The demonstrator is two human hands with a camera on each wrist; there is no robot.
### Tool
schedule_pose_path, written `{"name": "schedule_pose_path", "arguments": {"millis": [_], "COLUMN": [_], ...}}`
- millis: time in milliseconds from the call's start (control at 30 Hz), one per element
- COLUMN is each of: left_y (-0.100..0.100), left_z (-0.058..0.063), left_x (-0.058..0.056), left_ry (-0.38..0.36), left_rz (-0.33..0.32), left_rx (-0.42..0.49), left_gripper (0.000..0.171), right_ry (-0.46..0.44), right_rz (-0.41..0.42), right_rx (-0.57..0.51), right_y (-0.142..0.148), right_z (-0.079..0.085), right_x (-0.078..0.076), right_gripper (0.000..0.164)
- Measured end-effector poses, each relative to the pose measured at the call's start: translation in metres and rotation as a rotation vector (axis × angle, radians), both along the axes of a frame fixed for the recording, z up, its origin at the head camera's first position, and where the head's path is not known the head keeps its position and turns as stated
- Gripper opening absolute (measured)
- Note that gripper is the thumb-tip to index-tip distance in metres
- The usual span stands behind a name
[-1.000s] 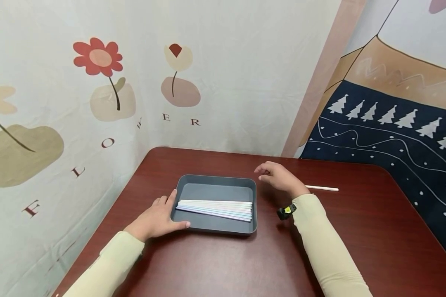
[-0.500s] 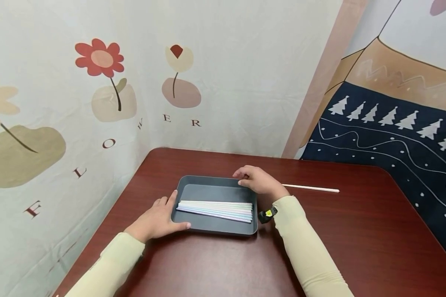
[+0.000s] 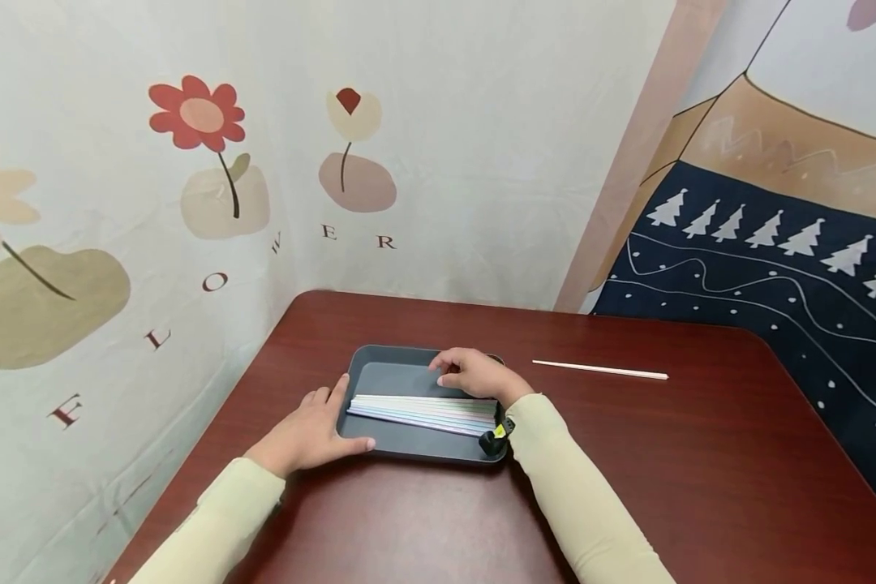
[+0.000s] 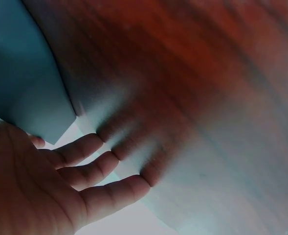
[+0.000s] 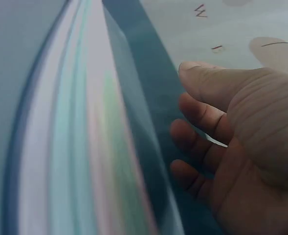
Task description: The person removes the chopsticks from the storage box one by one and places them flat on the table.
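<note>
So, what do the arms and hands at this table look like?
They are a person's: the left hand and right hand are ungloved. Long, pale cream sleeves reach the wrists, and by the right one sits a small black device with a yellow marking.

A tray (image 3: 394,377) and stick (image 3: 600,370) lie on the table (image 3: 438,519).

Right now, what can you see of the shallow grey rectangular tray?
The shallow grey rectangular tray has rounded corners, low walls and a smooth, matte look; metal or plastic, I can't tell. It sits upright on the reddish-brown wood-look table, with thin pale sticks lying inside. The left hand touches its left end; the right hand is above it.
</note>
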State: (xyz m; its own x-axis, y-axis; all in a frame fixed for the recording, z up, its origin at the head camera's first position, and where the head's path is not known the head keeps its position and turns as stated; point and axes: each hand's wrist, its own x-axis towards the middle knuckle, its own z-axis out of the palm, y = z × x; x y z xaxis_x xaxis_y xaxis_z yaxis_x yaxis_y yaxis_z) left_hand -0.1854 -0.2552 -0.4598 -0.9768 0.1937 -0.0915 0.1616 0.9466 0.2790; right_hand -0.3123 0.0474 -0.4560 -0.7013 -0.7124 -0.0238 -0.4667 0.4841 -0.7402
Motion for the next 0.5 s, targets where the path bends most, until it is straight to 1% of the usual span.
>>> {"name": "schedule_pose_path", "arguments": {"millis": [133,267,433,500], "left_y": [0.001,0.004,0.002,0.001], "left_z": [-0.003,-0.003,0.000,0.001], "left_x": [0.002,0.005,0.003,0.001], "left_ry": [-0.011,-0.003,0.002,0.008], "left_rz": [0.009,0.003,0.008,0.006], "left_rx": [0.006,0.005,-0.004,-0.007], "left_gripper": [0.132,0.131,0.132,0.132], "right_ry": [-0.054,-0.050,-0.042,-0.039], "right_rz": [0.001,-0.005,0.017,0.028], "right_rx": [0.001,0.019,0.021,0.023], "right_y": [-0.003,-0.005,-0.008,-0.009], "right_z": [-0.010,-0.014,-0.015,-0.015], "right_x": [0.005,0.009,0.005,0.003], "right_gripper": [0.022,0.019,0.008,0.007]}}
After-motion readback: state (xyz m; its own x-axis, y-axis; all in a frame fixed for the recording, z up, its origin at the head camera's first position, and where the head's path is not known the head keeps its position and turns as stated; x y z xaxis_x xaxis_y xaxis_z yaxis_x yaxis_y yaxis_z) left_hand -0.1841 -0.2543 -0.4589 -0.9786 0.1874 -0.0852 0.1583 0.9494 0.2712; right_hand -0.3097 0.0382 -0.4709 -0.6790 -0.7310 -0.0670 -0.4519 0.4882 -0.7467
